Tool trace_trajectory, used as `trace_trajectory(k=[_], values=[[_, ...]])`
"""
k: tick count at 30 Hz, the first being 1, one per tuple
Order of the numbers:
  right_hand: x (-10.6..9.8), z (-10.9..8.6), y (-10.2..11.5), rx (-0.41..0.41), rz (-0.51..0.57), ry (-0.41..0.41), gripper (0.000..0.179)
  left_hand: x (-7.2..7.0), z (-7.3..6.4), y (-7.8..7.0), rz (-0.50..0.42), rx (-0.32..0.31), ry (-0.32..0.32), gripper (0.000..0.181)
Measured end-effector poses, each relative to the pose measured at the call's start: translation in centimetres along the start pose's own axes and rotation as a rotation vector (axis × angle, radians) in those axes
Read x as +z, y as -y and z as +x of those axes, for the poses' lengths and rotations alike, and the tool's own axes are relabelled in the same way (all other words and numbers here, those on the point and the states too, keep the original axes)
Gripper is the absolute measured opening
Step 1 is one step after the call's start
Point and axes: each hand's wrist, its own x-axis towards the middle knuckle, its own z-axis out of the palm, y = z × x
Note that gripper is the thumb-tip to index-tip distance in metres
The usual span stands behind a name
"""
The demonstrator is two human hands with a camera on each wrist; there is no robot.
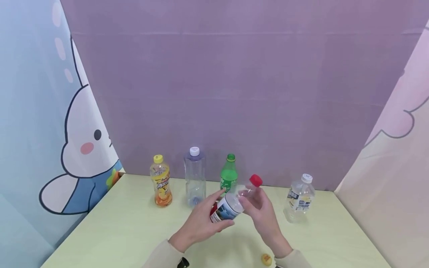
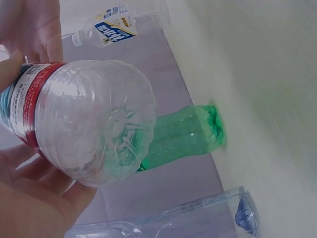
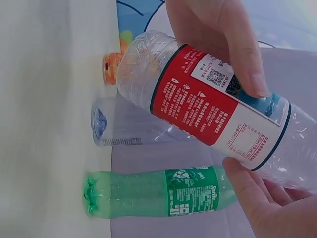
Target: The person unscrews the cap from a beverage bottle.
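Observation:
A clear water bottle (image 1: 229, 207) with a red cap and a red, white and blue label is held tilted above the table, cap toward the upper right. My left hand (image 1: 204, 217) grips it round the label. At the shoulder and neck, my right hand (image 1: 264, 216) holds it with thumb and fingers, partly hidden by the bottle. In the right wrist view the red label side of the water bottle (image 3: 198, 99) faces the camera, with the left hand (image 3: 223, 34) above it. Behind the hands stands a green Sprite bottle (image 1: 229, 175), upright.
On the pale table (image 1: 127, 230) stand a yellow-capped bottle (image 1: 161, 184) with an orange label and bottom, a tall clear bottle (image 1: 195, 178) with a white cap, and, at right, a labelled clear bottle (image 1: 299, 199). Near the front lies a small yellow round piece (image 1: 266, 259). A purple backdrop (image 1: 234, 93) rises behind.

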Motion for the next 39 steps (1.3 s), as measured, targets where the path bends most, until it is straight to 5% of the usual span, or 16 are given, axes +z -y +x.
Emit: trace_trajectory(k=[14,26,39], values=[[-0.7,-0.6,1.4,-0.012,0.030,0.045,0.041,-1.1,-0.4,-1.1,-0.038,0.053,0.078,0.074],[-1.3,-1.1,2.4,-0.017,0.018,0.114,0.042,-2.3,-1.5,-1.5,-0.022,0.027,0.120,0.071],[-2.5,-1.7,4.0,-0.017,-0.199,0.089,0.057,-2.9,-2.2,-1.0,0.059,0.054,0.128,0.070]])
